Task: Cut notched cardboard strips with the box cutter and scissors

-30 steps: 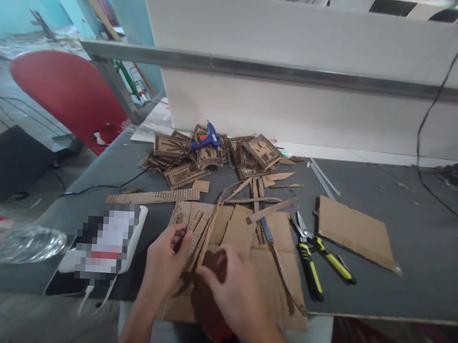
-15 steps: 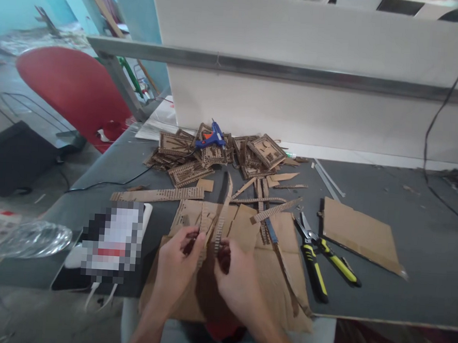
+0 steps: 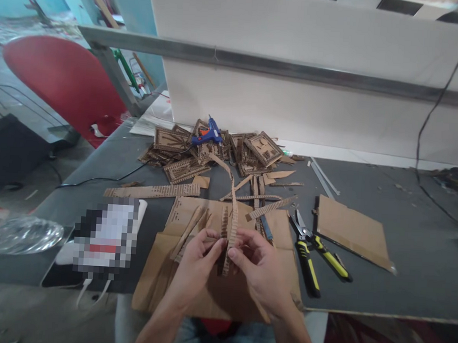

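Note:
Both hands meet above a brown cardboard sheet [image 3: 157,265]. Between the thumb and fingers of my left hand [image 3: 199,260] is a short corrugated cardboard strip [image 3: 224,220]. My right hand [image 3: 260,264] pinches a longer corrugated cardboard strip [image 3: 233,205], which curves up and away to the left at its far end. The two strips stand side by side, almost touching, with their lower ends between my fingertips. Loose cardboard pieces [image 3: 188,231] lie on the sheet left of my hands, and more cut strips [image 3: 271,207] lie beyond my right hand.
A blue glue gun [image 3: 210,132] rests on a pile of small cardboard panels [image 3: 184,171]. Yellow-black snips [image 3: 305,248] lie open at the right, beside a cardboard piece [image 3: 353,231]. A phone [image 3: 106,236] with cables and clear plastic [image 3: 27,237] are at the left.
My hands have come together and the two strips now stand next to each other. The long strip has risen and its far end leans left. The whole view has shifted slightly.

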Tool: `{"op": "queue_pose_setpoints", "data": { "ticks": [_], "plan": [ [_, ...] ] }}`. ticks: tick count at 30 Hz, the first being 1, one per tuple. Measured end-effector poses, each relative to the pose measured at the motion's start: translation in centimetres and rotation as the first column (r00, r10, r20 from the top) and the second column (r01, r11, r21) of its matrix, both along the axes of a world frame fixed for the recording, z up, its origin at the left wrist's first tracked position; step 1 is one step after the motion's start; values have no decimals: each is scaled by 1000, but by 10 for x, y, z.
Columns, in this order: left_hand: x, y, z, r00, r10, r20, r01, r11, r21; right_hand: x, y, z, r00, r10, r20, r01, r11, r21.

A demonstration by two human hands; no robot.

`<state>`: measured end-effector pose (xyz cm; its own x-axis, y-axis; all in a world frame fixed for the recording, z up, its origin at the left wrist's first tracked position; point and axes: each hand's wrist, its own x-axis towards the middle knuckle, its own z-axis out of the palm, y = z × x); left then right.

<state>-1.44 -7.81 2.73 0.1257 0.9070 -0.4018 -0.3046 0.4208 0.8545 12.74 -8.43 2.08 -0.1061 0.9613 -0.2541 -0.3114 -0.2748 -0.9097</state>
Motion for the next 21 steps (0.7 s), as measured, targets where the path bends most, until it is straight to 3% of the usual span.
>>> {"op": "queue_pose_setpoints", "data": {
  "ticks": [4,7,13,21],
  "plan": [
    [-2,1,-6,994,66,-91,-60,996,72,4,-1,-3,1000,17,-5,-17,1000,-11],
    [-1,-1,-13,991,93,-93,-91,995,28,8,-1,-6,999,22,27,-22,1000,-5],
    [5,-2,-3,990,-94,-103,102,992,80,10,-2,-11,998,37,49,-38,999,7],
    [2,-2,1,947,-102,-304,162,971,178,9,-4,-10,993,0,117,-1,1000,8]
  ]
}}
